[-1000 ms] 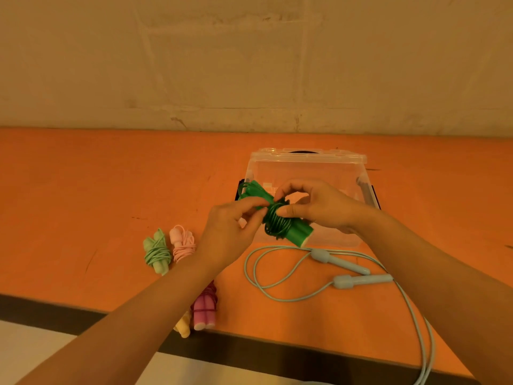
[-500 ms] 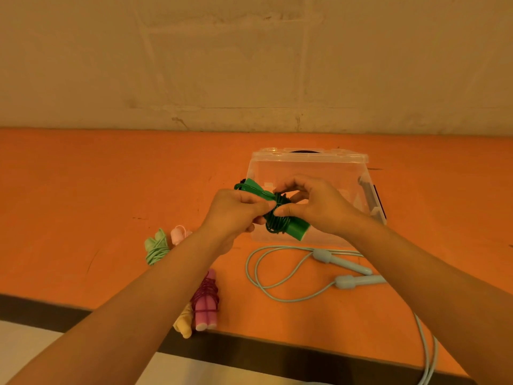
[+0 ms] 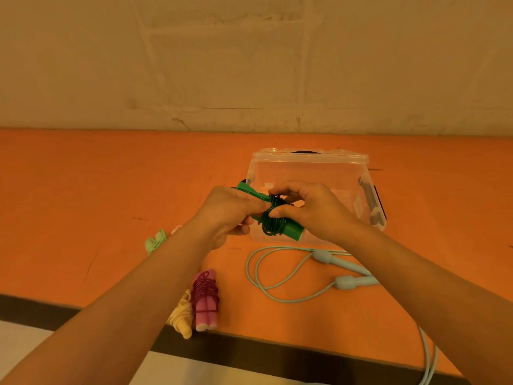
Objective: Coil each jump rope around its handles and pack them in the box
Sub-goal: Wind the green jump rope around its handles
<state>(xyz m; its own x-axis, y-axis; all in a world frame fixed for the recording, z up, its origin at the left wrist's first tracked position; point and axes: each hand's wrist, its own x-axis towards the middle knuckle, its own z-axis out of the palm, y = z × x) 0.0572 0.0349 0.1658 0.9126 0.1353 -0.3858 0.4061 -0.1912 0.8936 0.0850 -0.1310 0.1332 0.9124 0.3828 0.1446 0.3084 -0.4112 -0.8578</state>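
Both hands hold a dark green jump rope (image 3: 280, 227) above the table, in front of the clear plastic box (image 3: 311, 158). My left hand (image 3: 227, 212) grips its handles near their far end. My right hand (image 3: 313, 207) pinches the cord wound around the handles' middle. A pale blue jump rope (image 3: 323, 256) lies uncoiled on the table below my right arm, its cord trailing off the front edge. A coiled magenta rope (image 3: 206, 300) and a coiled yellow rope (image 3: 181, 318) lie at the front edge. A coiled light green rope (image 3: 155, 242) shows beside my left forearm.
The orange table (image 3: 83, 190) runs back to a plastered wall. Its dark front edge (image 3: 277, 354) passes under my forearms. A sliver of a pink coiled rope (image 3: 175, 230) peeks out behind my left forearm. The box has dark latches on its right side.
My left hand has closed over the green handles and moved slightly right. My left forearm now covers most of the pink coiled rope. The green bundle stays in front of the box.
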